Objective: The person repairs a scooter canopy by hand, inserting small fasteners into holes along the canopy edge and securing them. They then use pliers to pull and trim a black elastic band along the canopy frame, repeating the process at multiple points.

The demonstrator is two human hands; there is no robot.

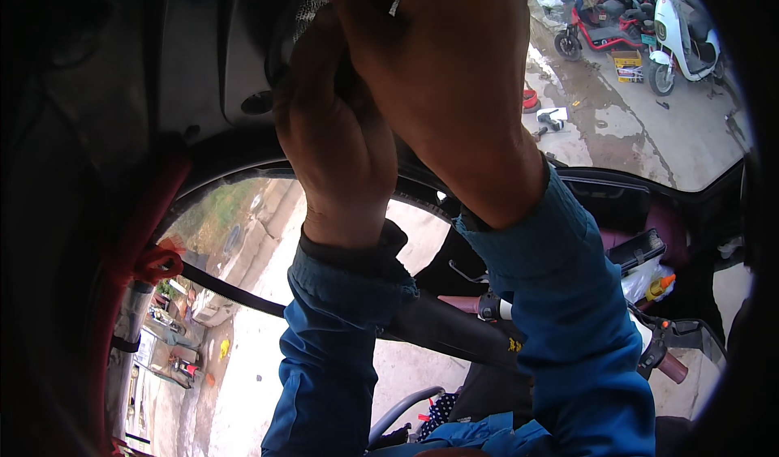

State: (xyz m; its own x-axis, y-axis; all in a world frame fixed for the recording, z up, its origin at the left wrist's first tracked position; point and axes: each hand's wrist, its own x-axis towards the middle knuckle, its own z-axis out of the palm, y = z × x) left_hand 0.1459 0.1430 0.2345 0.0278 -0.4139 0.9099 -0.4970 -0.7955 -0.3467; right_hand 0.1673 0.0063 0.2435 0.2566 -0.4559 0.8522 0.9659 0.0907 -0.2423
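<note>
Left hand (341, 149), right hand (458, 76): both curled, hold can't be told | black panel (191, 60) leftward, left hand nearer

Black ridged panel (191, 51), upper left

two hands (337, 149) (466, 92), two blue sleeves (333, 360) (572, 311), one white scooter (687, 45)
</note>
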